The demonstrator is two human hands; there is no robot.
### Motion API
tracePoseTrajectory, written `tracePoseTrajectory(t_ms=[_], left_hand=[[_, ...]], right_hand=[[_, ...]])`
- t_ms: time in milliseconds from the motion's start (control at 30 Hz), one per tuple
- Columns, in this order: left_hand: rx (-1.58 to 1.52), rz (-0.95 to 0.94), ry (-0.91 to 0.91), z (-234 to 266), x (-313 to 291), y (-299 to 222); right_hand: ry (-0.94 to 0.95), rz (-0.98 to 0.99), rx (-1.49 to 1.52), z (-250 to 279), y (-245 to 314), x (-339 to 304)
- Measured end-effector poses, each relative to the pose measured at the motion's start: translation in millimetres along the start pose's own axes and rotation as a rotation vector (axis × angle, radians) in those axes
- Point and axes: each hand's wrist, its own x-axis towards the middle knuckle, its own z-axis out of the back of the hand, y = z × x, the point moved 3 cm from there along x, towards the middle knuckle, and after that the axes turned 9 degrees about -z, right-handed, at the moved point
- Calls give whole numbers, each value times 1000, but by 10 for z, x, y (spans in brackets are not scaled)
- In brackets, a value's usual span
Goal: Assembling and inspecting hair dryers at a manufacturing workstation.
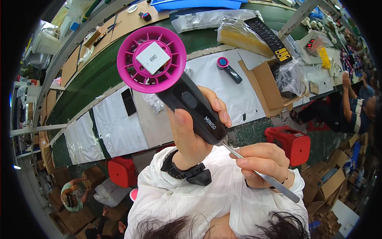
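Observation:
My left hand [190, 133] is closed around the black handle of a handheld fan [191, 101], whose round magenta head tilts up to the left. A white square piece [152, 58] with print on it sits over the centre of the fan's grille. In my right hand [264, 161] is a pair of metal tweezers [274, 182], pinched between thumb and fingers. Their tips reach the bottom end of the handle; whether they grip anything there is too small to tell. A dark strap with a small black device [200, 177] circles my left wrist.
Another small fan [229, 69], dark with a blue and pink head, lies on the white-covered table [199, 67]. An open cardboard box [258, 85] holds plastic-wrapped items. A black phone-like slab [128, 102] lies left. Red stools [294, 145] stand nearby; other people sit at both sides.

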Motion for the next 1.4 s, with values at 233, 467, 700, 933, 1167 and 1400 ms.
tracePoseTrajectory(t_ms=[233, 467, 700, 933, 1167, 1400], left_hand=[[94, -69, 51, 28, -8, 0], [197, -155, 37, 86, -56, 22], [220, -190, 18, 45, -80, 4], [215, -221, -59, 8, -99, 43], [221, -209, -115, 8, -98, 72], [201, -158, -169, 1, -94, 102]], right_hand=[[-11, -79, 47, 16, -10, -3], [-20, -154, 97, -22, -70, -42], [-54, -112, 150, -86, -140, -150], [-53, -37, 129, -121, -230, -194], [-94, 19, 84, -146, -254, -195], [-148, 74, 24, -174, -291, -203]])
